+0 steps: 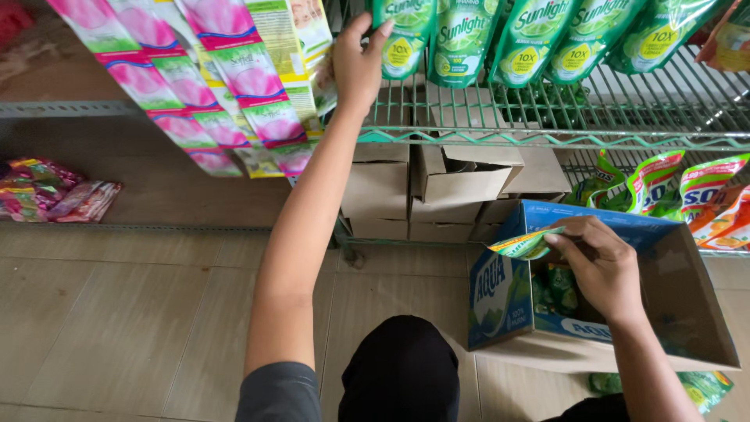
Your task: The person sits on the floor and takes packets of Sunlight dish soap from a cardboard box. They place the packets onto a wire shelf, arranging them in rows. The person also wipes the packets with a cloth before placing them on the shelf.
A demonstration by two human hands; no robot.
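My left hand [358, 66] reaches up to the wire shelf [500, 139] and touches the leftmost green pouch [401, 35] in a row of green refill pouches [539, 39] standing there. My right hand [598, 262] is over an open blue-and-brown cardboard box [500, 301] on the floor and pinches a green pouch [527, 244] by its top edge. More green pouches [558, 289] lie inside the box.
Strips of pink sachets [211, 86] hang at the left. Several small brown cartons [437, 187] sit under the wire shelf. Orange-and-green packets [687, 191] fill the lower right shelf. Red packets [47, 191] lie on a left ledge. The floor is beige tile [133, 312].
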